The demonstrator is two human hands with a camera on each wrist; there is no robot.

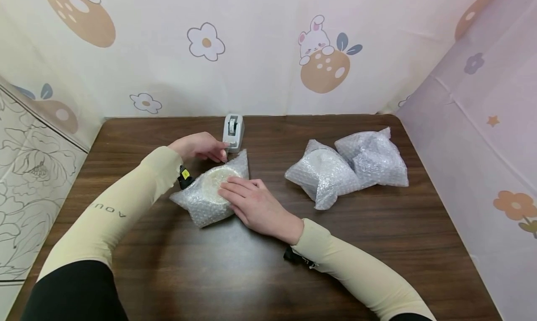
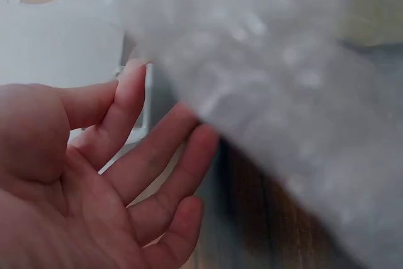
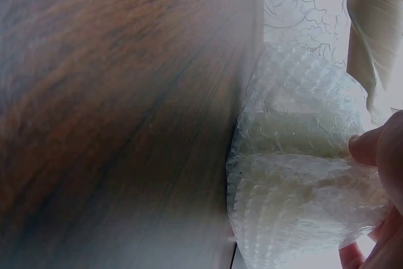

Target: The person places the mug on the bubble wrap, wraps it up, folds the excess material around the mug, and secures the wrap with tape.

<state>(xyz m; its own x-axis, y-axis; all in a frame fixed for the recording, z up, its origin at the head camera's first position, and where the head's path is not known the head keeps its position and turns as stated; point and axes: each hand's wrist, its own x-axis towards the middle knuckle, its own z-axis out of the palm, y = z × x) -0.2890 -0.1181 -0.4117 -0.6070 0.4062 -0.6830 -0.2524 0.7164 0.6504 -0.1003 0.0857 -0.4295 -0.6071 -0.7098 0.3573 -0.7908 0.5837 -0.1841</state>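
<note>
A round, pale object in bubble wrap (image 1: 203, 211) lies on the table, a loose corner of wrap sticking up at its far end. My right hand (image 1: 258, 209) rests on top of it with fingers extended; the right wrist view shows the thumb (image 3: 366, 146) against the wrap. Beyond the bundle, my left hand (image 1: 200, 147) is at the near end of a white tape dispenser (image 1: 233, 132). Its thumb and index finger pinch what looks like a clear strip of tape (image 1: 227, 149), and the other fingers curl loosely. Blurred wrap covers much of the left wrist view.
Two more bubble-wrapped bundles sit at the right, one nearer (image 1: 323, 172) and one farther (image 1: 373, 158), touching each other. The dark wooden table (image 1: 235, 283) meets a patterned cloth backdrop (image 1: 256, 78) along its far edge.
</note>
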